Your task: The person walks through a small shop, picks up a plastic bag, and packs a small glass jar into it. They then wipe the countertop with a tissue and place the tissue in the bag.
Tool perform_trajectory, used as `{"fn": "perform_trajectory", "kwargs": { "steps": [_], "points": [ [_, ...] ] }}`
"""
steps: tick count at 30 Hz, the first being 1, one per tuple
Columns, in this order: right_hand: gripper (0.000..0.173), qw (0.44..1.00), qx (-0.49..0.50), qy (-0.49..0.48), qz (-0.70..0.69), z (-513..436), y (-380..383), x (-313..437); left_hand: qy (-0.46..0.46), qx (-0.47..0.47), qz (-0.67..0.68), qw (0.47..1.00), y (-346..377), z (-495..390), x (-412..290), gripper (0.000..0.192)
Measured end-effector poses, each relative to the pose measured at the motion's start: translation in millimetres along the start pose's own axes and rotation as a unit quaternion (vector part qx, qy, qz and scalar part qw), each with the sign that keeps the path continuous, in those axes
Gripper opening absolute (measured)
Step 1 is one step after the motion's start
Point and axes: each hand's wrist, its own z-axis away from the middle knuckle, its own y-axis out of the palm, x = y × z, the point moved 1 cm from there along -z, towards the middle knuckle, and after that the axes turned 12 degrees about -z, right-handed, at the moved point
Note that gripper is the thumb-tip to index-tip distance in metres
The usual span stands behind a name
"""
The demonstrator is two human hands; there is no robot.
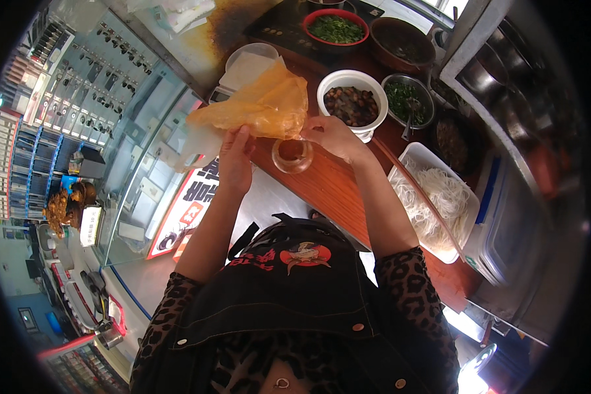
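An orange-yellow plastic bag is spread between my two hands, above the edge of a wooden counter. My left hand pinches its lower edge between thumb and fingers. At its lower right corner, my right hand grips the plastic with the fingertips. Just below the bag, a small round glass jar stands on the counter. Behind the bag lies a clear plastic container, partly hidden. To the right of the bag is a white bowl of dark diced food in liquid.
Past the white bowl stand a red bowl of chopped greens, a brown pot and a metal bowl with greens and a spoon. Long chopsticks lie across a white tray of noodles. A glass display case is at left.
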Motion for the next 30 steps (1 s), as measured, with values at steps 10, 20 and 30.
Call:
{"fn": "perform_trajectory", "kwargs": {
  "steps": [10,20,30],
  "points": [
    [0.027,0.987,-0.105,-0.106,0.058,32.6,-11.6,6.2,0.082,-0.094,-0.069,0.990,-37.4,15.3,-22.8,0.015],
    [0.029,0.945,-0.209,-0.246,-0.047,99.0,5.5,50.2,0.072,-0.219,-0.011,0.973,-122.4,53.1,12.9,0.015],
    [0.027,0.926,0.027,-0.375,0.034,118.1,88.8,68.2,-0.087,-0.468,0.281,0.833,-291.0,142.2,189.8,0.024]
  ]
}}
